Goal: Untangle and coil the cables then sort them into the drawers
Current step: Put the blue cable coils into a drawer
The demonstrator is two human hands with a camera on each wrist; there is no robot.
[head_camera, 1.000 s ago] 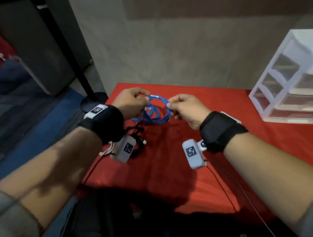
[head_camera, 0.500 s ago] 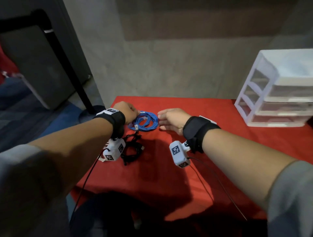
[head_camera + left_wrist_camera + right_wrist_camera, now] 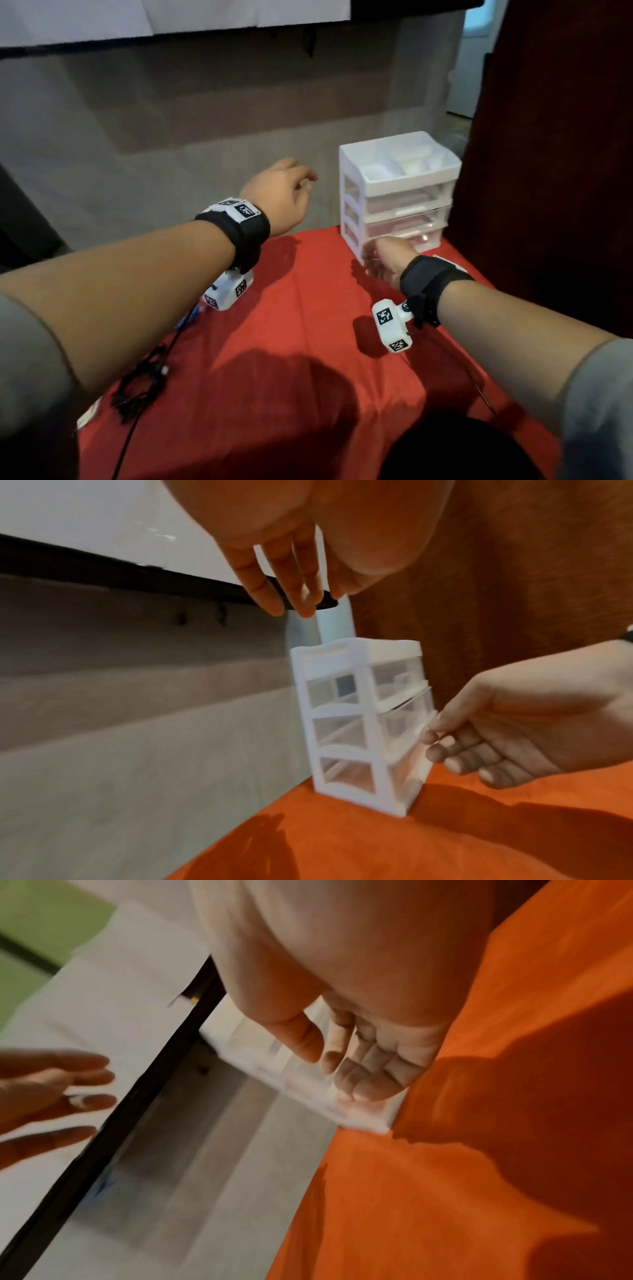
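A white drawer unit [image 3: 356, 192] with three clear drawers stands at the far right of the red table [image 3: 301, 342]. My right hand [image 3: 380, 260] is at its lower front left corner, fingers loosely curled and fingertips touching the lowest drawer's front [image 3: 404, 772]; the thumb [image 3: 301, 1039] stays apart. My left hand [image 3: 284, 198] hovers in the air left of the unit, its fingers [image 3: 287, 593] straight and holding nothing. A bit of the blue cable [image 3: 187, 320] shows under my left forearm. A black cable bundle [image 3: 140, 387] lies at the table's left.
The unit's top is an open tray [image 3: 404, 164]. A dark red curtain [image 3: 548, 171] hangs close behind the unit on the right. A grey wall [image 3: 171, 137] is behind the table. Thin black wires [image 3: 126, 442] run off the table's front.
Both hands have let go of the blue coil, which stays on the table at the left. They moved right to the drawer unit, and the head view swung right with them.
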